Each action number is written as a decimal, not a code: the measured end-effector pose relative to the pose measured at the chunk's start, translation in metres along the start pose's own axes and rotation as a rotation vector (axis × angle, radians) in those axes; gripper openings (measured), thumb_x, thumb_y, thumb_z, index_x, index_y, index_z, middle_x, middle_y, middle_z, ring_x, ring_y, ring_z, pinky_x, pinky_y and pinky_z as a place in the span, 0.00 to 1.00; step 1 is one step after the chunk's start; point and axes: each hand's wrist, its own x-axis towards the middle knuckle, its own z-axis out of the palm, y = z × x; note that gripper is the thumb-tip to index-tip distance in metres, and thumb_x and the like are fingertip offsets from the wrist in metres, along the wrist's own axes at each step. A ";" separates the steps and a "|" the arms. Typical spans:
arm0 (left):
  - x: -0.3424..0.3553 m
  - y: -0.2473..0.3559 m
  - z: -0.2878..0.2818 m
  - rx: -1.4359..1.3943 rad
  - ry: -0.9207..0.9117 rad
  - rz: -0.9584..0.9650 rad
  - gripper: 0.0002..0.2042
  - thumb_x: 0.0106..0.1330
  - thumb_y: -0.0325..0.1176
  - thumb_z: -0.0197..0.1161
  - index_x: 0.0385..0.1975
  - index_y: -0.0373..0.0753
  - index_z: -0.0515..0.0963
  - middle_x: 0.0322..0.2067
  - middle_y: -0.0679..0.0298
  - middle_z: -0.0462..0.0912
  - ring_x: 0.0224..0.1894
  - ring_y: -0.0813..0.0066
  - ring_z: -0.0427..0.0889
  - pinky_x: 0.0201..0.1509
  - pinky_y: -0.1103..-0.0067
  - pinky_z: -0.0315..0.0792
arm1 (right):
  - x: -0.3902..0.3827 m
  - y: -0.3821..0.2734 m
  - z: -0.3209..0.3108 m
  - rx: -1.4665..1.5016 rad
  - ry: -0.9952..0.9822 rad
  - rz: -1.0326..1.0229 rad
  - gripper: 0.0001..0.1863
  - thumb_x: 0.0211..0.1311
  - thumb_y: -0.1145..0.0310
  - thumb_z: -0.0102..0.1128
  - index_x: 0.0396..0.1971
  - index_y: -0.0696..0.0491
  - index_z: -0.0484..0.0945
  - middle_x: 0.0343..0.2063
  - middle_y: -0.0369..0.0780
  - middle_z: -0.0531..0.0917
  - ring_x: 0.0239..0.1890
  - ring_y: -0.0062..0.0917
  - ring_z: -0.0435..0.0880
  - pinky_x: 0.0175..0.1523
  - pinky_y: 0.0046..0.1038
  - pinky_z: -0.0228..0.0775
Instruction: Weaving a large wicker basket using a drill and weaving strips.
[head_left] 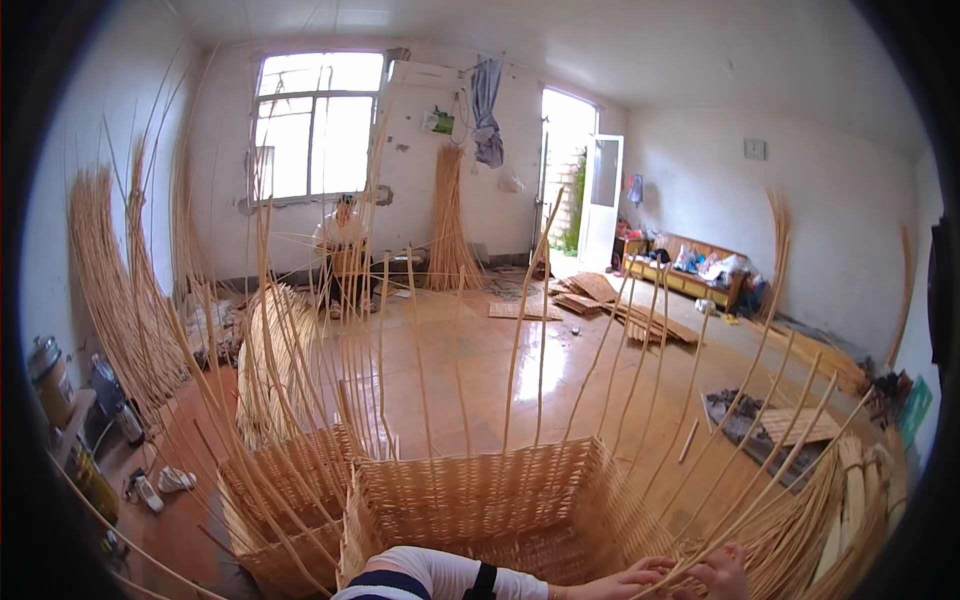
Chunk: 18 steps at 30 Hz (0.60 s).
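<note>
In front of me stands a wicker basket with a woven wall and tall bare stakes rising from its rim. My left hand, reaching across in a white sleeve, is at the basket's right side, fingers closed round a pale wicker rod. Close beside it, my right hand is also closed on this rod, which slants up to the right. The lower parts of both hands are cut off by the picture's edge. A second woven basket adjoins the first on the left.
A bundle of rods lies close at my right. Tall rod bundles lean on the left wall; another bundle stands nearer. Woven panels lie stacked on the floor near the door. Across the room sits another person.
</note>
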 end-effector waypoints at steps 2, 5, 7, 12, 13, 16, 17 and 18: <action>-0.003 0.005 -0.002 0.005 0.018 0.013 0.16 0.72 0.38 0.51 0.55 0.39 0.70 0.62 0.61 0.59 0.68 0.69 0.57 0.71 0.76 0.52 | 0.002 0.003 0.000 0.062 0.020 -0.003 0.18 0.60 0.54 0.63 0.44 0.50 0.80 0.44 0.45 0.80 0.50 0.44 0.76 0.62 0.48 0.54; -0.019 0.009 -0.008 -0.001 0.060 0.012 0.16 0.72 0.38 0.51 0.55 0.40 0.70 0.62 0.61 0.59 0.68 0.70 0.57 0.71 0.76 0.52 | -0.002 0.003 -0.001 0.121 -0.002 0.015 0.17 0.59 0.56 0.64 0.43 0.51 0.81 0.44 0.45 0.80 0.50 0.44 0.75 0.61 0.47 0.56; -0.030 0.011 -0.012 0.001 0.090 0.014 0.16 0.72 0.38 0.51 0.55 0.40 0.70 0.63 0.61 0.59 0.69 0.70 0.57 0.71 0.75 0.52 | -0.004 0.001 -0.002 0.250 -0.037 0.125 0.15 0.58 0.59 0.63 0.41 0.51 0.82 0.44 0.46 0.80 0.51 0.45 0.74 0.61 0.47 0.56; -0.039 0.018 -0.014 0.012 0.118 -0.011 0.17 0.72 0.38 0.51 0.56 0.40 0.69 0.63 0.61 0.58 0.69 0.70 0.56 0.71 0.75 0.51 | -0.002 -0.001 -0.004 0.128 -0.008 0.077 0.13 0.57 0.61 0.64 0.39 0.51 0.82 0.44 0.47 0.80 0.52 0.45 0.73 0.61 0.47 0.56; -0.039 0.019 -0.013 0.016 0.124 -0.016 0.17 0.72 0.38 0.51 0.56 0.40 0.69 0.63 0.61 0.58 0.69 0.70 0.56 0.71 0.75 0.51 | -0.003 0.000 -0.004 0.106 -0.003 0.047 0.15 0.57 0.59 0.64 0.40 0.51 0.82 0.44 0.47 0.80 0.52 0.45 0.73 0.61 0.48 0.56; -0.038 0.021 -0.011 0.031 0.141 -0.027 0.17 0.72 0.39 0.51 0.57 0.40 0.69 0.64 0.61 0.57 0.69 0.70 0.55 0.71 0.75 0.51 | -0.007 0.001 -0.002 0.099 0.008 0.007 0.17 0.58 0.56 0.62 0.43 0.51 0.80 0.44 0.47 0.79 0.52 0.45 0.73 0.61 0.48 0.56; -0.038 0.022 -0.011 0.035 0.147 -0.031 0.17 0.72 0.39 0.51 0.57 0.40 0.69 0.64 0.61 0.57 0.69 0.70 0.55 0.71 0.75 0.50 | -0.009 0.001 0.000 0.114 0.026 0.002 0.18 0.59 0.55 0.61 0.45 0.51 0.78 0.44 0.48 0.79 0.52 0.45 0.73 0.61 0.48 0.56; -0.037 0.022 -0.010 0.037 0.150 -0.034 0.17 0.72 0.39 0.51 0.57 0.40 0.69 0.64 0.61 0.57 0.69 0.70 0.55 0.71 0.74 0.50 | -0.011 0.000 0.001 0.138 0.043 -0.003 0.20 0.60 0.54 0.59 0.46 0.51 0.76 0.45 0.49 0.79 0.52 0.45 0.73 0.61 0.48 0.56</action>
